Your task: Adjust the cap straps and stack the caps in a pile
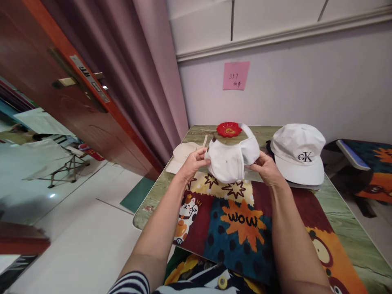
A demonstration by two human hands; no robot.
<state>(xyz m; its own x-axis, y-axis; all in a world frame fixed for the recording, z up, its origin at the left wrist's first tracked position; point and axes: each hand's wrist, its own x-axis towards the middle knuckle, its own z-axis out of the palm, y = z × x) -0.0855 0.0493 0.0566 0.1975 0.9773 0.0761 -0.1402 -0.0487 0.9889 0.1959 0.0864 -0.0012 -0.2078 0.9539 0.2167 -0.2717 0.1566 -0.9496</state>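
Note:
A white cap [226, 161] hangs between my two hands above a patterned mat [239, 228], its strap loop at the upper right. My left hand [195, 163] pinches the cap's left edge between thumb and fingers. At the right side of the cap, my right hand [267, 167] grips the edge in the same way. Behind the cap lies a red flower-shaped dish [229, 129]. To the left, partly behind my left hand, rests a cream cap [185, 153]. A white cap with black letters [298, 153] sits on a stack at the right.
The green wood-patterned table [346, 212] stands against a wall with a pink note [235, 76]. A brown door [101, 98] and purple curtain [147, 61] are on the left. Beyond the table's right edge is a chair [352, 179] with a patterned cover.

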